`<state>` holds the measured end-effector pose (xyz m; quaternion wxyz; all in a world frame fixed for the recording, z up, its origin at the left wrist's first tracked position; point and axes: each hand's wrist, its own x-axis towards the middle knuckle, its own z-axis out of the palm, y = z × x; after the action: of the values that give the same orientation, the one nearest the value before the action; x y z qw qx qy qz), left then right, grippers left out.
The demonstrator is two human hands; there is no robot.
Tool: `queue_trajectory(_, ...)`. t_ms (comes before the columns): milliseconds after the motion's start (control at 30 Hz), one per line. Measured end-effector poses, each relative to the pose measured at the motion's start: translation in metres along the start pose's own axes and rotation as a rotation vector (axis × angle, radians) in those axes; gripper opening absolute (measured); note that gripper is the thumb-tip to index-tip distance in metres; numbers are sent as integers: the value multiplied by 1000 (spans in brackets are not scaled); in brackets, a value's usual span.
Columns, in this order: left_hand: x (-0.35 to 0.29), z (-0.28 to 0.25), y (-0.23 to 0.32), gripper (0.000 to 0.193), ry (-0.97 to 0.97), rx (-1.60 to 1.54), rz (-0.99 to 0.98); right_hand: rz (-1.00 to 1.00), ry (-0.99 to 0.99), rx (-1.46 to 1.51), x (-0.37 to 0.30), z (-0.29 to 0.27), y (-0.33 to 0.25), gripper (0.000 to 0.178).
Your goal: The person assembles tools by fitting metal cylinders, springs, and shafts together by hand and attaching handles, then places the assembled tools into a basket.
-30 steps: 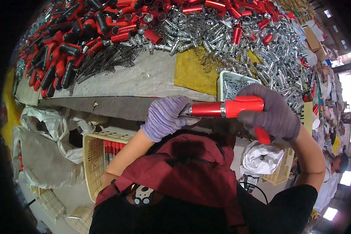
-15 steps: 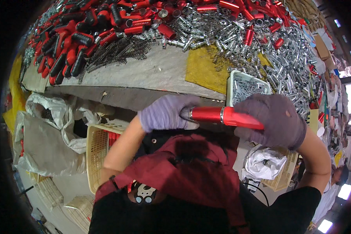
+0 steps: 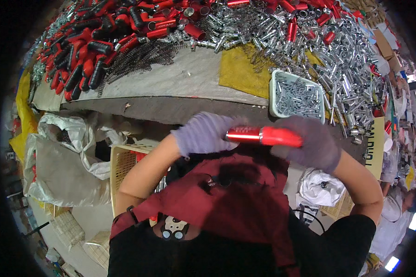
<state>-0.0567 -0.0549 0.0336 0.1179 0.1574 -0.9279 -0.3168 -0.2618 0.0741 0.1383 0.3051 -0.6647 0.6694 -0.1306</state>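
A shiny red metal tube (image 3: 243, 135) lies level in front of my apron, joined at a silver ring (image 3: 262, 135) to a smooth red handle (image 3: 282, 136). My left hand (image 3: 202, 134), in a pale purple glove, is closed round the tube's left end and hides that end. Around the handle's right part wraps my right hand (image 3: 312, 144), in a darker, stained glove. Its fingers are slightly blurred.
A pale tray (image 3: 272, 104) of metal pins stands beyond my right hand. Red-and-black handles (image 3: 85, 60), springs (image 3: 141, 60) and silver metal parts (image 3: 344, 74) cover the bench. A yellow basket (image 3: 117, 173) and white sack (image 3: 55, 168) are at left; another person (image 3: 390, 214) is at right.
My two hands have come closer together on the red piece. The handle, tilted down to the right before, now sits more level and the right hand has shifted left. The view has shifted slightly.
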Motion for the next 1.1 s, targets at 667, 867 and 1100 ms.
queue_trajectory(667,21,-31,53,66,-247,-291,-94,-763,342,-1256,-19,-69,-12,42)
queue_trajectory(867,29,-25,-9,65,81,387,195,157,11,562,-26,5,15,49)
queue_trajectory(1100,11,-33,-14,25,-108,336,-32,203,263,646,-22,11,20,67)
